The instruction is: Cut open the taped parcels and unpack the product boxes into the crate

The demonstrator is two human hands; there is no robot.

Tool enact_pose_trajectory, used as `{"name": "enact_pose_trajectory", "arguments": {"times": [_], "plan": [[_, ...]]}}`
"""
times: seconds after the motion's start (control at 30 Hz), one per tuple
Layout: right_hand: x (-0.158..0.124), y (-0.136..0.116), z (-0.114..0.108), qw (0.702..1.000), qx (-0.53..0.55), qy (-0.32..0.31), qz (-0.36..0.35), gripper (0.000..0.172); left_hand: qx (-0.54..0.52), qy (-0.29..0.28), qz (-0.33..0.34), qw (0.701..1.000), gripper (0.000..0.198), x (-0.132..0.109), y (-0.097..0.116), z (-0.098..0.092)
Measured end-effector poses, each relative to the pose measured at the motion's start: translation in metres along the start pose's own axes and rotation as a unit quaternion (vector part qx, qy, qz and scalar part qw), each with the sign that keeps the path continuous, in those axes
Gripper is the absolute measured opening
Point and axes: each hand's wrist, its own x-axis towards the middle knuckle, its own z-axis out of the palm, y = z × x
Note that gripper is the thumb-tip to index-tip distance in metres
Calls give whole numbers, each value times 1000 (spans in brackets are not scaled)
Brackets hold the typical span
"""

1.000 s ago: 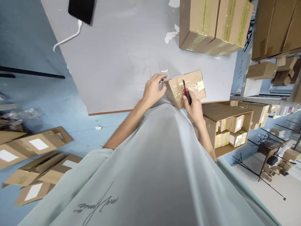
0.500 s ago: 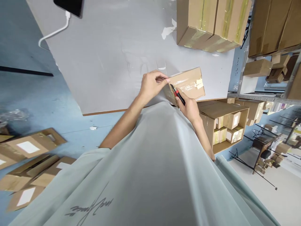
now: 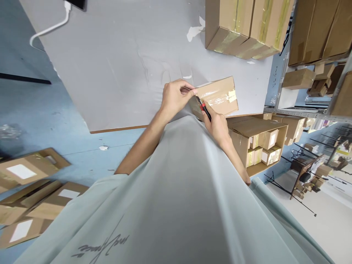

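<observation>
A grey table fills most of the view. Two big boxes sealed with yellowish tape stand at its far right corner, and a white cable trails across the far left. Below the table's right edge stands an open carton packed with little labelled parcels. Flat boxes with white labels lie on the blue floor to the left.

The small box sits at the near edge of the table, close against the person's body, with clear tape shining across its top. The left hand is curled nearly closed, its fingertips pinching the box's near left corner. The right hand is wrapped tight around a red and black knife, whose tip rests at that same corner, just beside the left fingertips.

The main risk, as I judge it, is the blade skidding on the slick tape into those fingers. A deep cut could also mark whatever is inside, and pushing sideways could slide the box off the edge.
</observation>
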Motion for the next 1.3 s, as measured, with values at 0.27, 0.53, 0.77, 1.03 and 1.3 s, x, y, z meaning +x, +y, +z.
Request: {"name": "enact_pose_trajectory", "arguments": {"times": [0.27,0.53,0.77,1.03,1.3], "plan": [[-3,-4,1,1000,-19,2,15,65,-3,0,-9,1000,7,0,2,0],[-3,-31,-6,993,-90,-27,78,63,3,-4,-22,1000,8,0,4,-1],[-4,-38,-9,987,-122,-59,90,62,10,6,-31,999,9,-9,11,1],[-16,-34,-14,986,-127,-60,91,58,40,7,-12,999,7,-16,14,5],[-28,-25,-9,984,-117,-75,111,57,63,-10,9,998,17,-23,17,9]]}}
